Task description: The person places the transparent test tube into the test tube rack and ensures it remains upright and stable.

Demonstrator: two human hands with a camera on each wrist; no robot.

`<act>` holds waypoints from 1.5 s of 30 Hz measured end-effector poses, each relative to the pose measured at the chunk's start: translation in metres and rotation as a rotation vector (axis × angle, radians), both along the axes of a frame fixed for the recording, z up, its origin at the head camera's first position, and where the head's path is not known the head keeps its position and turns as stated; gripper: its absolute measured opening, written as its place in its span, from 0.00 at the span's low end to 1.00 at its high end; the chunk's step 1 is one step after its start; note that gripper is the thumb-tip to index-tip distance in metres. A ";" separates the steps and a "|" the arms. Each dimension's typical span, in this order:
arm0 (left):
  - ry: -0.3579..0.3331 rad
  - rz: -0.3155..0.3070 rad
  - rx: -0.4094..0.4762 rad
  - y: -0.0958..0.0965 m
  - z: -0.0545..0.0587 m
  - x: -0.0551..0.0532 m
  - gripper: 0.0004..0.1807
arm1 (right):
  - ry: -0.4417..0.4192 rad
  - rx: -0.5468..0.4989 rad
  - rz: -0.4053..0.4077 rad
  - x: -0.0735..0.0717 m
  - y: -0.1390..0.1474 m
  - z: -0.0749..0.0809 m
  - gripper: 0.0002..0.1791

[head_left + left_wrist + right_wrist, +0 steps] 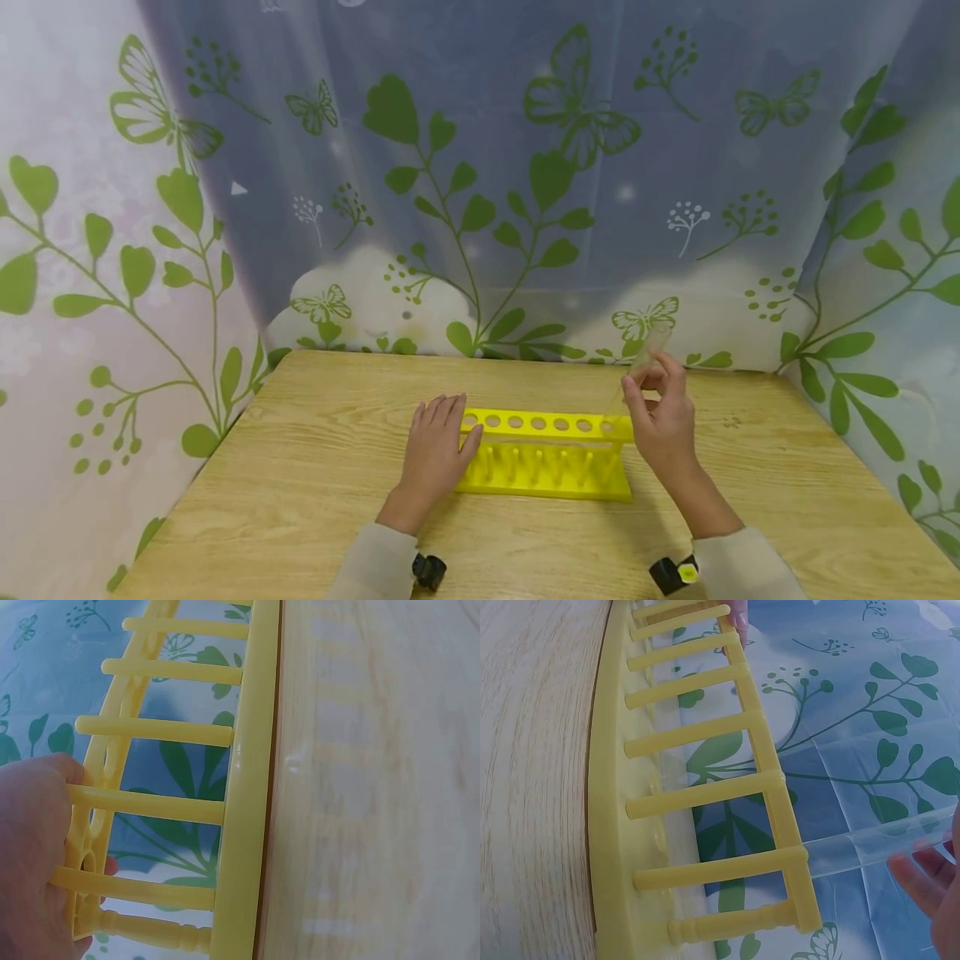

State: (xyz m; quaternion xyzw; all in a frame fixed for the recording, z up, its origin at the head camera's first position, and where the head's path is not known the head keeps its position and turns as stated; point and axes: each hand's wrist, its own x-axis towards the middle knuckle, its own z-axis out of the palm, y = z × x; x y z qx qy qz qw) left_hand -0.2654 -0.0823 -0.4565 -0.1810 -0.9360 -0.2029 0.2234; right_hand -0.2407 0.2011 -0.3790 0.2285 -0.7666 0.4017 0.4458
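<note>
A yellow test tube rack [543,486] stands upright on the wooden table, with a row of round holes along its top bar and a row of pegs on its base. My left hand [437,442] grips the left end of the top bar, thumb in front and fingers over it. Between thumb and fingers, my right hand [665,417] pinches a clear test tube [649,346] that leans up to the right. In the right wrist view the tube's lower end [825,857] meets the top bar at its right end. No other tube shows in the rack.
The light wooden table [300,500] spreads around the rack. A blue and white curtain [480,208] with green leaves and butterflies hangs behind the table's far edge, and patterned cloth [67,358] covers both sides. Black wrist cameras [430,572] sit at both cuffs.
</note>
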 end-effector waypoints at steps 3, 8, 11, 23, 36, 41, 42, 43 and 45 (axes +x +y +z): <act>0.004 0.001 -0.002 0.000 0.000 0.000 0.30 | 0.002 0.004 -0.002 0.002 -0.001 0.001 0.25; 0.004 0.003 -0.006 0.000 -0.001 0.000 0.30 | -0.005 -0.012 0.000 0.003 -0.002 0.001 0.23; 0.002 0.001 -0.001 0.000 -0.001 0.000 0.30 | -0.003 -0.016 -0.002 0.003 -0.002 0.001 0.23; -0.005 -0.003 0.001 0.000 -0.007 -0.003 0.31 | -0.001 -0.005 -0.017 0.005 -0.002 0.000 0.23; -0.016 0.005 0.005 0.000 -0.002 -0.002 0.31 | -0.004 -0.005 -0.011 0.001 -0.001 -0.002 0.23; -0.004 0.006 0.000 0.000 -0.003 -0.002 0.31 | -0.024 0.000 -0.025 -0.003 0.002 -0.008 0.24; -0.003 0.006 -0.001 0.000 -0.004 -0.002 0.31 | -0.028 0.002 -0.029 -0.006 0.004 -0.011 0.25; -0.006 0.006 -0.001 0.000 -0.004 -0.003 0.31 | -0.030 0.004 -0.033 -0.009 0.006 -0.014 0.25; -0.015 0.005 0.004 0.000 -0.004 -0.003 0.31 | -0.035 0.006 -0.036 -0.015 0.010 -0.021 0.25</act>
